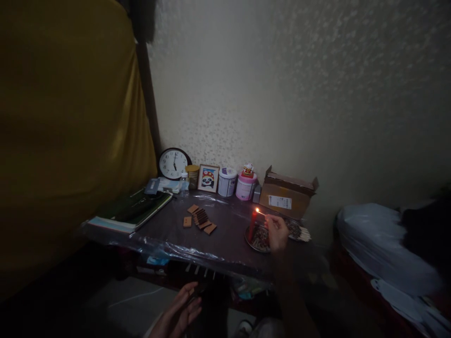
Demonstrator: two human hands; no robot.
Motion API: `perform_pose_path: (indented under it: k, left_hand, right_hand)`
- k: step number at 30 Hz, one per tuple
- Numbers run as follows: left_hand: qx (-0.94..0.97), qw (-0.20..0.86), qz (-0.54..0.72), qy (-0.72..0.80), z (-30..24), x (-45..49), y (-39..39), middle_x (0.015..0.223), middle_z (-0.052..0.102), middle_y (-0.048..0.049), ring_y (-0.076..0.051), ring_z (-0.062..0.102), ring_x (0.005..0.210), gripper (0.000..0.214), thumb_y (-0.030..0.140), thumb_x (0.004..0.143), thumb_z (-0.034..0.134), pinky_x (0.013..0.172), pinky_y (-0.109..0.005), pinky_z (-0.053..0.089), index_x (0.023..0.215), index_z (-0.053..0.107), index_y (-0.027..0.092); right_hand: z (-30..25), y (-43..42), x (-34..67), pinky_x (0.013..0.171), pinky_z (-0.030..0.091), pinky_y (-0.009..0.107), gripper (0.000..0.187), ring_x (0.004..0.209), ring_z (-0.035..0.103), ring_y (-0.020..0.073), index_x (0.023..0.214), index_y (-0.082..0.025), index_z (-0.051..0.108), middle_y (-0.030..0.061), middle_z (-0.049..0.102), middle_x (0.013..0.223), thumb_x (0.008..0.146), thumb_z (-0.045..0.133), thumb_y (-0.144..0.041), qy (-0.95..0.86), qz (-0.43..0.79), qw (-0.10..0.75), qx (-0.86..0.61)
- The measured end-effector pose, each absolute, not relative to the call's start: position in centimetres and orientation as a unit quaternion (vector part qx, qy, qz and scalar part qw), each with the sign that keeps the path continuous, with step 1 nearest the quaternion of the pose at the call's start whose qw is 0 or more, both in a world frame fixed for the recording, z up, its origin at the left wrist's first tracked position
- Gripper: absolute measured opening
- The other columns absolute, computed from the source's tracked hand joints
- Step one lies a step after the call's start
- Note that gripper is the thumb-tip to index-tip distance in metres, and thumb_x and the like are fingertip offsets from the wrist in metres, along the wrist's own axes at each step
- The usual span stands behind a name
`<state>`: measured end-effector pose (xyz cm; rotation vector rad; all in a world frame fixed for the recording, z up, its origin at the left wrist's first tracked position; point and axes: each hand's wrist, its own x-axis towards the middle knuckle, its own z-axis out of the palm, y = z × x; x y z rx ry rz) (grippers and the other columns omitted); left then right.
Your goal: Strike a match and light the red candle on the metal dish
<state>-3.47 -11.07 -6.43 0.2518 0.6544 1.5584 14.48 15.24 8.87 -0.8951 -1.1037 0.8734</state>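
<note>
My right hand (277, 232) is closed on a thin stick, a match (261, 213), whose lit tip burns at the top of a red candle (252, 223). The candle stands on a round metal plate (251, 240) on the dark table (225, 237). My left hand (183, 312) hangs below the table's front edge with its fingers spread, and it holds nothing. Several small brown pieces (200, 219) lie on the table left of the candle. A bundle of thin sticks (301, 232) lies just right of my right hand.
Along the wall stand a clock (172, 163), a framed panda picture (208, 178), a white tin (227, 181), a pink jar (245, 185) and an open cardboard box (288, 193). Books (132, 213) lie at the left. A yellow cloth (66, 136) hangs left; a plastic bag (380, 244) sits right.
</note>
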Motion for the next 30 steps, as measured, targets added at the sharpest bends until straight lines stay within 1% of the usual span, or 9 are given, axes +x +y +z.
perform_pose_path:
  k: [2,4,9,13,18,22,27,30]
  left_hand:
    - [0.113,0.658,0.685,0.291,-6.4,-3.4,-11.0,0.116,0.063,-0.0019,-0.024,0.052,0.111,0.030,0.034,0.073,0.066,0.103,-0.039,0.031,0.102,0.068,0.028]
    - [0.115,0.654,0.688,0.293,-6.5,-3.5,-10.9,0.118,0.061,-0.0020,-0.024,0.051,0.112,0.030,0.034,0.074,0.065,0.104,-0.039,0.030,0.103,0.068,0.028]
    - [0.121,0.655,0.685,0.295,-6.8,-3.8,-10.8,0.122,0.059,-0.0046,-0.029,0.048,0.117,0.032,0.035,0.071,0.065,0.104,-0.045,0.029,0.102,0.067,0.027]
    - [0.111,0.657,0.682,0.303,-6.4,-3.8,-10.8,0.122,0.059,-0.0043,-0.029,0.044,0.121,0.031,0.036,0.071,0.065,0.105,-0.044,0.027,0.101,0.068,0.029]
    - [0.105,0.653,0.691,0.292,-5.6,-3.5,-10.8,0.113,0.063,-0.0049,-0.027,0.048,0.116,0.030,0.031,0.073,0.064,0.103,-0.041,0.030,0.102,0.068,0.026]
    - [0.102,0.658,0.682,0.304,-5.9,-3.6,-10.8,0.112,0.063,-0.0040,-0.028,0.050,0.112,0.024,0.032,0.074,0.063,0.102,-0.043,0.030,0.096,0.069,0.027]
    - [0.104,0.653,0.686,0.304,-6.7,-3.8,-10.7,0.119,0.059,-0.0032,-0.028,0.045,0.119,0.033,0.033,0.071,0.065,0.105,-0.042,0.026,0.104,0.066,0.027]
    - [0.112,0.659,0.682,0.297,-7.2,-4.0,-10.4,0.119,0.059,-0.0065,-0.030,0.043,0.121,0.034,0.036,0.073,0.063,0.105,-0.046,0.024,0.105,0.065,0.027]
  right_hand:
    - [8.8,15.4,14.4,0.053,0.048,0.029,0.032,0.054,0.056,0.0138,0.066,-0.014,0.061,0.0015,0.062,0.063,0.056,0.069,-0.044,-0.489,0.388,0.671,-0.399]
    - [8.7,15.5,14.4,0.052,0.048,0.028,0.032,0.053,0.056,0.0136,0.066,-0.014,0.061,0.0013,0.062,0.063,0.056,0.069,-0.043,-0.491,0.390,0.669,-0.399]
    - [8.6,15.7,14.2,0.053,0.048,0.027,0.031,0.053,0.056,0.0128,0.067,-0.014,0.062,0.0013,0.062,0.064,0.058,0.069,-0.042,-0.495,0.389,0.665,-0.400]
    - [8.4,16.0,14.1,0.053,0.047,0.027,0.031,0.053,0.056,0.0132,0.067,-0.014,0.061,0.0008,0.062,0.062,0.057,0.068,-0.043,-0.500,0.391,0.657,-0.405]
    - [8.1,16.4,14.0,0.054,0.047,0.028,0.032,0.054,0.056,0.0137,0.067,-0.015,0.062,0.0011,0.063,0.063,0.057,0.067,-0.045,-0.503,0.393,0.650,-0.412]
    - [8.1,16.4,13.9,0.052,0.046,0.027,0.032,0.052,0.055,0.0136,0.067,-0.015,0.061,0.0003,0.061,0.060,0.056,0.067,-0.044,-0.499,0.398,0.648,-0.416]
    - [8.1,16.4,13.9,0.053,0.046,0.027,0.030,0.054,0.056,0.0137,0.068,-0.015,0.061,0.0004,0.061,0.062,0.057,0.068,-0.042,-0.500,0.403,0.646,-0.413]
    - [8.1,16.4,13.8,0.053,0.046,0.027,0.029,0.052,0.055,0.0132,0.067,-0.015,0.061,-0.0003,0.061,0.060,0.056,0.068,-0.041,-0.499,0.403,0.648,-0.410]
